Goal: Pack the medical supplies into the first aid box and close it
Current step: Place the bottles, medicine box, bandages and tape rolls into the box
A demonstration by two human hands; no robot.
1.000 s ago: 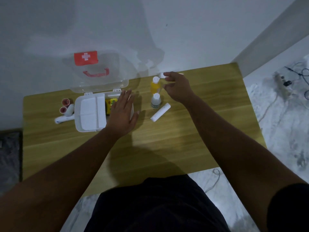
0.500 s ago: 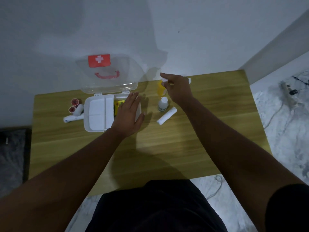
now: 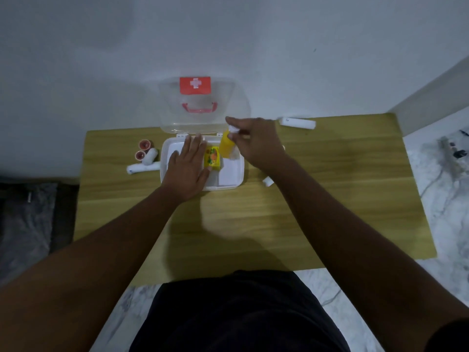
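The white first aid box (image 3: 229,185) lies open on the wooden table (image 3: 253,212), its clear lid (image 3: 203,105) with a red cross label upright against the wall. My left hand (image 3: 186,168) rests flat on the box's left side, fingers spread. My right hand (image 3: 256,142) pinches the white cap of a yellow bottle (image 3: 226,147) and holds it over the box's right compartment. A small yellow packet (image 3: 212,161) lies inside the box. A white roll (image 3: 267,181) peeks out from under my right forearm.
Left of the box lie two red-capped tape rolls (image 3: 142,149) and white bandage rolls (image 3: 142,167). A white tube (image 3: 297,122) lies at the table's back edge on the right. A wall stands behind the table; marbled floor with cables (image 3: 454,151) lies to the right.
My right hand lifted the yellow bottle from the table and carried it left over the box. My left hand slid left across the box. The view shifted right.
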